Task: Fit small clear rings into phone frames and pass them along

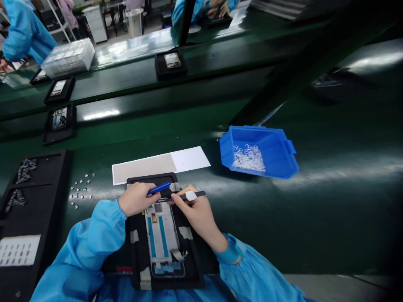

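Note:
A phone frame (163, 239) lies in a black jig tray (195, 268) on the green bench in front of me. My left hand (137, 199) is closed around a blue pen-like tool (159, 188), its tip pointing right over the top end of the frame. My right hand (197, 214) pinches a thin black tool (197, 194) with a white finger cot on one fingertip, its tip meeting the frame's top edge near a small ring-shaped part. Both sleeves are blue.
A blue bin (277, 151) with small clear rings sits to the right. A white and grey sheet (160, 165) lies behind the jig. Small metal parts (81, 191) are scattered at left beside a black parts tray (34, 209). More jigs ride the conveyor (171, 63); other people work beyond.

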Action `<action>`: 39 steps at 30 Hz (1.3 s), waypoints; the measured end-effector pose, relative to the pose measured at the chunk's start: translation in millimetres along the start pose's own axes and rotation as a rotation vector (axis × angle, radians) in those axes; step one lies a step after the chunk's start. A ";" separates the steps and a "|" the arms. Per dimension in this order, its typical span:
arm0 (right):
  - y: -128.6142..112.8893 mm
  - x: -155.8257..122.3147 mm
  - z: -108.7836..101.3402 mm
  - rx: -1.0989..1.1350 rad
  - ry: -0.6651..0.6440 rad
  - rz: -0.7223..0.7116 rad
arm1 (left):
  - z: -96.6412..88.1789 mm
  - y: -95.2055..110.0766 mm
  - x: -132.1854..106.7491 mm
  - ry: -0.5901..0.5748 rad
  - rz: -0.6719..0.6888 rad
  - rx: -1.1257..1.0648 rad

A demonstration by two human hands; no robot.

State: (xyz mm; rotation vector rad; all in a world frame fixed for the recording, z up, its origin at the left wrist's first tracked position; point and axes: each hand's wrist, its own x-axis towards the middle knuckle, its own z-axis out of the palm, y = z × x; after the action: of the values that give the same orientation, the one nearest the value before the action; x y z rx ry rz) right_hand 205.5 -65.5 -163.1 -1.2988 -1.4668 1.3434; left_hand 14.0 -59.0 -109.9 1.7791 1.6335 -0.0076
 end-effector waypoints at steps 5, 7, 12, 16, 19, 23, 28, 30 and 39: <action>0.0 0.0 -0.6 -0.011 -0.010 0.015 | 0.0 0.1 1.1 -0.007 0.012 -0.008; 0.2 0.1 -1.3 -0.021 -0.023 0.016 | 0.8 -0.6 1.4 -0.004 0.025 -0.019; 0.5 0.2 -2.0 -0.038 -0.029 0.015 | 2.4 -1.7 1.1 0.010 0.033 -0.023; 0.8 0.0 -1.4 -0.050 -0.022 0.011 | 1.2 0.1 0.7 -0.008 0.019 -0.020; 1.5 -0.2 -1.0 -0.065 -0.017 0.004 | 0.8 1.5 0.6 -0.018 0.018 -0.020; 1.8 -0.6 -0.9 -0.074 -0.032 -0.006 | 2.2 3.5 -0.2 -0.003 -0.001 0.056; 2.3 -2.4 -1.6 -0.093 -0.031 -0.081 | 2.2 9.4 -2.0 -0.018 -0.031 0.207; 2.4 -3.1 -2.1 -0.066 -0.012 -0.086 | 1.8 11.2 -2.4 -0.026 -0.032 0.220; 2.4 -3.3 -2.6 -0.174 -0.014 -0.162 | 5.6 5.9 -2.3 -0.009 -0.017 0.192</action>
State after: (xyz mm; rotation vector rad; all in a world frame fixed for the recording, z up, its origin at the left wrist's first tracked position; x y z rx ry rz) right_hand 209.2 -68.3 -164.7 -1.2493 -1.6919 1.1426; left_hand 21.3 -63.4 -110.2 1.9043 1.6889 -0.1863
